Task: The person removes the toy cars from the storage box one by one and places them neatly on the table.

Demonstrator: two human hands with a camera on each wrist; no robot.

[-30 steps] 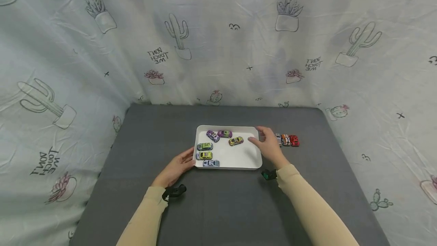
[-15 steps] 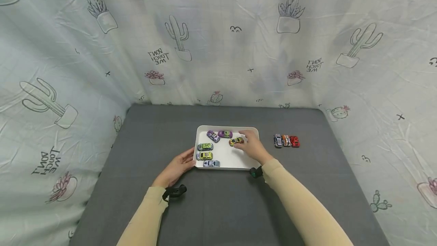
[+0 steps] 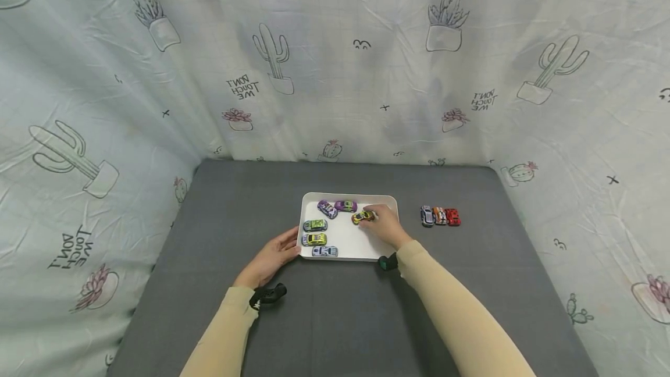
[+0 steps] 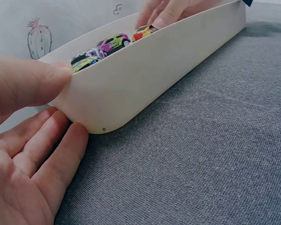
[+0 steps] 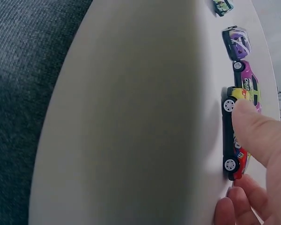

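In the head view a white rectangular tray (image 3: pixel 345 256) holds several small toy cars. At its near left corner my left hand (image 3: pixel 268 259) holds on, with the thumb on the rim and the fingers against the lower outer wall, as the left wrist view shows. Inside the tray, my right hand (image 3: pixel 386 226) grips a yellow-and-red toy car (image 5: pixel 241 154) with the thumb on its side; the hand partly covers the car. Purple toy cars, one purple-and-green (image 3: pixel 346 206) and one purple-and-white (image 3: pixel 327 209), stand just left of it.
Along the tray's left side are a green car (image 3: pixel 315 225), a yellow car (image 3: pixel 314 239) and a pale blue one (image 3: pixel 325 251). Right of the tray, a dark-and-white car (image 3: pixel 427 216), an orange one (image 3: pixel 439 216) and a red one (image 3: pixel 452 217) line up on the grey table (image 3: pixel 335 319).
My right hand has moved left from the tray's right rim to the yellow-and-red toy car, and its fingers have closed on it. My left hand has stayed at the tray corner.
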